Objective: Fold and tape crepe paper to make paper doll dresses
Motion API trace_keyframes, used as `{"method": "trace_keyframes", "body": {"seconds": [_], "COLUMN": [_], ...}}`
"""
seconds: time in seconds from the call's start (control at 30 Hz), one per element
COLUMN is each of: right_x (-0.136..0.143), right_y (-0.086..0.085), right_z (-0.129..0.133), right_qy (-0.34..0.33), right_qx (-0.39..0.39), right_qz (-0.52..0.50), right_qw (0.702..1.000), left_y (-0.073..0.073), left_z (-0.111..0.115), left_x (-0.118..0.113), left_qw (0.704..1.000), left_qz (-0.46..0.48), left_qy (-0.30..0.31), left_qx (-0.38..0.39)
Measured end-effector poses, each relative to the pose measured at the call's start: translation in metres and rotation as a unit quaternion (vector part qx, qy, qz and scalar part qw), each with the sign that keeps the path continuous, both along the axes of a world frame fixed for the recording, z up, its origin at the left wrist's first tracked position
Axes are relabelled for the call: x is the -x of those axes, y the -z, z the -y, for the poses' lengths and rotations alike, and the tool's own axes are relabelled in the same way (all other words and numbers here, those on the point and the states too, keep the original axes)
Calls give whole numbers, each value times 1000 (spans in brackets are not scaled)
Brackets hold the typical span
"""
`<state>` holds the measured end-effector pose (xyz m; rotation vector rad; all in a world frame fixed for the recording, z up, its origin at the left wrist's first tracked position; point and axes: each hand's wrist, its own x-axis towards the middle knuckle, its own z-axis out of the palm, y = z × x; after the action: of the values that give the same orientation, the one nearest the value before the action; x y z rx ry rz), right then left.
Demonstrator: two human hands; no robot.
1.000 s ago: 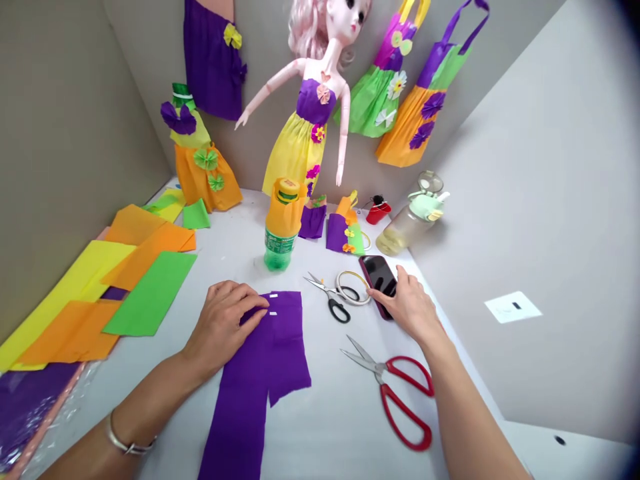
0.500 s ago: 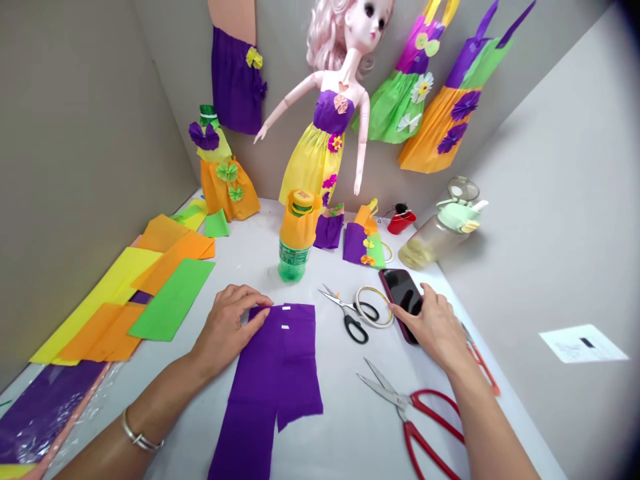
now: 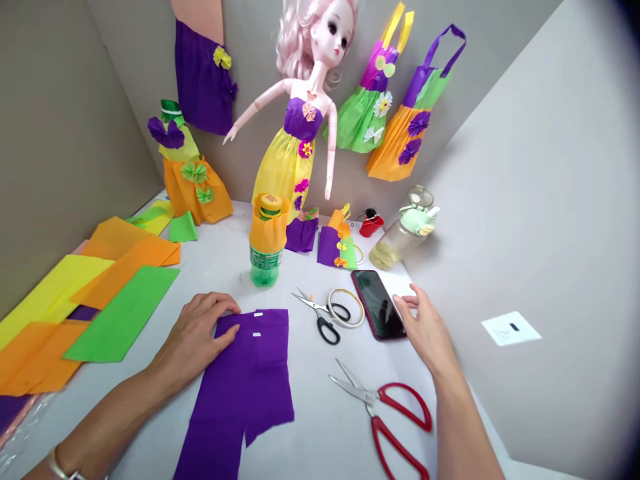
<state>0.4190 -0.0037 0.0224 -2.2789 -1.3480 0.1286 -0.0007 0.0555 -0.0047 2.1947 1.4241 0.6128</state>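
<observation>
My left hand [image 3: 203,330] lies on the upper left corner of a purple fabric piece [image 3: 225,393], fingers spread and pressing on it. Two small white strips sit near the top edge of the fabric. At the right, my right hand [image 3: 420,323] is beside the lower right edge of a dark phone [image 3: 377,303], fingers apart and holding nothing. Left of the phone, a roll of tape [image 3: 346,325] rests over the black handles of small scissors [image 3: 329,331]. Large red-handled scissors [image 3: 370,398] lie with blades parted between the fabric and my right forearm.
Coloured fabric sheets [image 3: 125,313] overlap at the left. A green bottle with an orange wrap [image 3: 265,267] stands behind the purple piece. Farther back are a doll [image 3: 300,127], a dressed bottle [image 3: 193,190], a red cup [image 3: 371,225] and a water bottle [image 3: 400,240].
The view has swung to the right, so things appear farther left. My right hand has moved off the tape and phone to the phone's right side. My left hand stays on the fabric.
</observation>
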Motion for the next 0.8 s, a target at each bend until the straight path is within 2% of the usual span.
{"method": "trace_keyframes", "body": {"seconds": [0.3, 0.53, 0.67, 0.8], "right_x": [-10, -10, -3, 5], "right_y": [-6, -8, -13, -12], "right_z": [2, 2, 4, 5], "right_qy": [7, -11, -48, -105], "right_qx": [-8, -34, -37, -16], "right_qz": [-3, -5, -8, 3], "right_qw": [1000, 999, 998, 994], "left_y": [-3, -12, -13, -16], "left_z": [2, 3, -3, -13], "left_x": [2, 8, 17, 36], "left_qw": [999, 989, 981, 978], "left_qz": [23, 72, 108, 77], "left_qy": [14, -77, -121, -183], "left_qx": [34, 101, 105, 62]}}
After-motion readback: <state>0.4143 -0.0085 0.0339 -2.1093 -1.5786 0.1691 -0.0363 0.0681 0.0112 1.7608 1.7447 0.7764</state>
